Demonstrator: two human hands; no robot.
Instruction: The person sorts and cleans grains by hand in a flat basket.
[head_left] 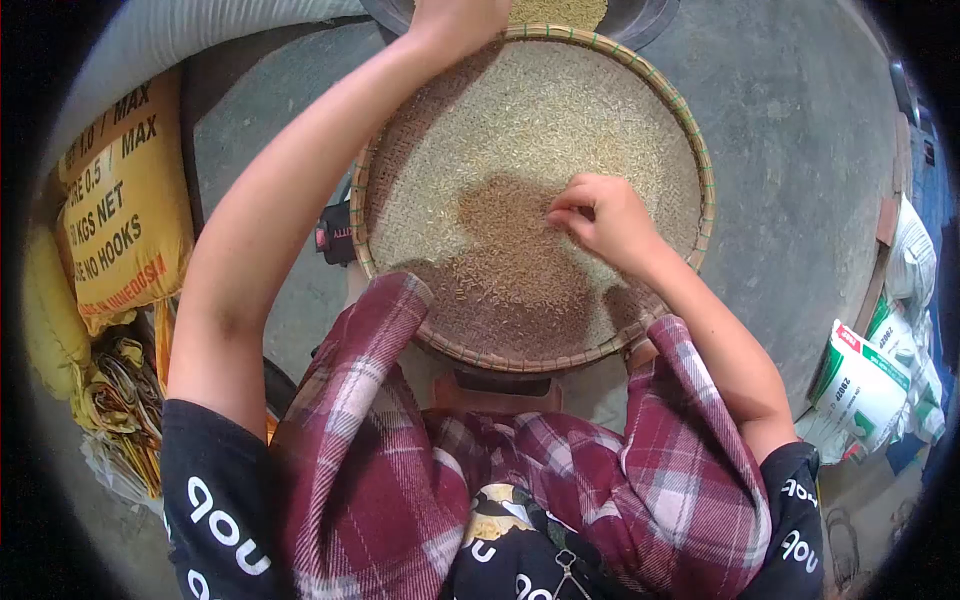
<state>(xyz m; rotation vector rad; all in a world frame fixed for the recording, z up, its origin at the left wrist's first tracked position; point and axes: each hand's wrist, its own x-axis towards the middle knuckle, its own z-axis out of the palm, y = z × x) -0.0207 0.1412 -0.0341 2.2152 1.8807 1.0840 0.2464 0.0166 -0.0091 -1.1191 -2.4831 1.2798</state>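
Note:
A round woven winnowing tray [709,190] rests over my lap, covered with pale grain [560,110] and a darker brown patch of grain [510,215] near its middle. My right hand [608,222] is over the edge of the brown patch, thumb and fingers pinched together. Whatever they may hold is too small to make out. My left hand [462,22] reaches past the tray's far rim beside a dark basin [650,28] with yellowish grain [560,12] in it. The top of the picture cuts off its fingers.
On the left stand a yellow printed sack [130,215] and a bundle of dried husks or leaves [125,390]. White-and-green packets [860,395] lie at the right. A small black object [337,235] sits on the grey floor [800,150] beside the tray.

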